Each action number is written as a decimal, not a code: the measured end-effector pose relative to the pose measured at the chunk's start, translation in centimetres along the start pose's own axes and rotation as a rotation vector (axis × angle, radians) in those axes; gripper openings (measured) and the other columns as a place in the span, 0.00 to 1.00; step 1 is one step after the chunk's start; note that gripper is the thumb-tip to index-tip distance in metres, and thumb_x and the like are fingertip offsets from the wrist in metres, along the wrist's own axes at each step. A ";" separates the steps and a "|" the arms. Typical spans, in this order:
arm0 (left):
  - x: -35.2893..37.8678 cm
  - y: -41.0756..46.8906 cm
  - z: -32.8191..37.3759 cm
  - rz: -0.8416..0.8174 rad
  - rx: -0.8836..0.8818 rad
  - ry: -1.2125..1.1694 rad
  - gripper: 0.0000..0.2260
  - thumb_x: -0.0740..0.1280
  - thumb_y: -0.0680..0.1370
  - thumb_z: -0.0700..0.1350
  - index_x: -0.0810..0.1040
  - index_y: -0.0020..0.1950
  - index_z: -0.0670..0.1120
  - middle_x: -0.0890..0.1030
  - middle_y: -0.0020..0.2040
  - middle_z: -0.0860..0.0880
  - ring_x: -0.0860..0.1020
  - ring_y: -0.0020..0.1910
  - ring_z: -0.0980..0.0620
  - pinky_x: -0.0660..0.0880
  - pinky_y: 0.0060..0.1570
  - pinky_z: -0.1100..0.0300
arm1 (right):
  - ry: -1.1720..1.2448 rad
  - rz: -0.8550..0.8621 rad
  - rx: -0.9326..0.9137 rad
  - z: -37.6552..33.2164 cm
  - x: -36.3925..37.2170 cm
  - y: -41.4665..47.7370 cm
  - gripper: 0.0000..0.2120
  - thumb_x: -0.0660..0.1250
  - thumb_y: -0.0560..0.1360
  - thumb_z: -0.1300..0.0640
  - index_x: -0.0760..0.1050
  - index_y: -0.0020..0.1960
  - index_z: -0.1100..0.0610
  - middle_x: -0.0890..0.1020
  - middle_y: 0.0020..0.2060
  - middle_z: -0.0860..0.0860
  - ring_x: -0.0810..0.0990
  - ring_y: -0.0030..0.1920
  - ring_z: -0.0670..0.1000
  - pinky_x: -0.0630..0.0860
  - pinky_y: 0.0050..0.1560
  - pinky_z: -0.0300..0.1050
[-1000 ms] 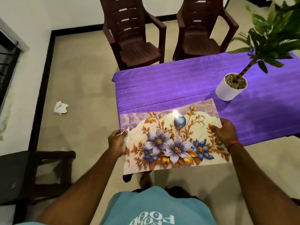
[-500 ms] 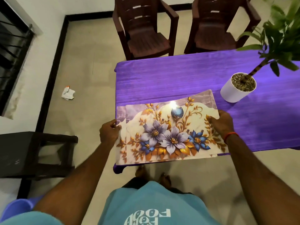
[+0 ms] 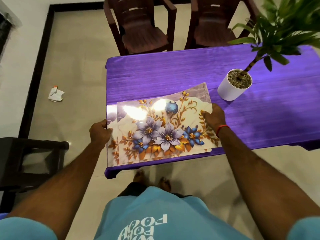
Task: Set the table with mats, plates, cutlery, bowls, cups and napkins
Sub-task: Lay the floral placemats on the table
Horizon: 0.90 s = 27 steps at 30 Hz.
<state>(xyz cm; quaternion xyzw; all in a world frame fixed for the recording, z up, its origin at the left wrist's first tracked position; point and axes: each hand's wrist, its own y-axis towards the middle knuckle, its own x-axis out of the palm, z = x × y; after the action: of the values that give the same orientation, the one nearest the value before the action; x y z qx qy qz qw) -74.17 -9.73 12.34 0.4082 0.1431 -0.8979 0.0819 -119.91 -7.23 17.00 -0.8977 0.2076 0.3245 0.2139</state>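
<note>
Laying mats appears the step in hand: stack of floral mats [image 3: 161, 129] sits at the near left corner of the table [image 3: 155, 73], left hand [image 3: 100, 134] gripping one short edge, right hand [image 3: 213, 116] holding the other; next, likely separate one mat and square it

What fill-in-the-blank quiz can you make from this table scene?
1. The left hand and right hand grip the floral mats over the ____ tablecloth.
2. The plant grows in a ____ pot.
3. Beyond the tablecloth stand ____ brown chairs.
Missing words: purple; white; two.
</note>
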 end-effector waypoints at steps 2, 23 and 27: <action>0.1 -0.1 -0.2 0.005 0.022 0.032 0.19 0.76 0.75 0.35 0.82 0.65 0.39 0.85 0.57 0.38 0.83 0.54 0.36 0.77 0.57 0.50 | -0.002 -0.004 0.008 0.0 0.0 0.0 0.17 0.74 0.75 0.59 0.77 0.61 0.63 0.83 0.58 0.59 0.81 0.59 0.59 0.74 0.55 0.45; -0.2 -0.2 0.0 -0.006 -0.051 0.100 0.19 0.77 0.73 0.36 0.83 0.64 0.42 0.86 0.53 0.40 0.84 0.53 0.40 0.78 0.58 0.50 | 0.033 -0.042 0.029 1.5 0.3 -0.3 0.17 0.73 0.76 0.59 0.76 0.62 0.63 0.83 0.57 0.59 0.80 0.59 0.59 0.72 0.52 0.44; -0.4 0.0 0.2 -0.003 -0.102 0.148 0.16 0.76 0.73 0.36 0.85 0.60 0.40 0.86 0.55 0.40 0.82 0.57 0.37 0.76 0.60 0.49 | 0.018 -0.045 0.032 1.7 0.4 -0.1 0.16 0.74 0.76 0.59 0.76 0.61 0.62 0.83 0.57 0.59 0.80 0.59 0.59 0.74 0.53 0.46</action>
<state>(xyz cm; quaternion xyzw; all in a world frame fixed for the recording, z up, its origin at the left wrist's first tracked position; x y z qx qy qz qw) -74.04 -9.80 12.80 0.4685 0.1950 -0.8570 0.0902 -120.43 -6.35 15.61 -0.9014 0.1944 0.3082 0.2339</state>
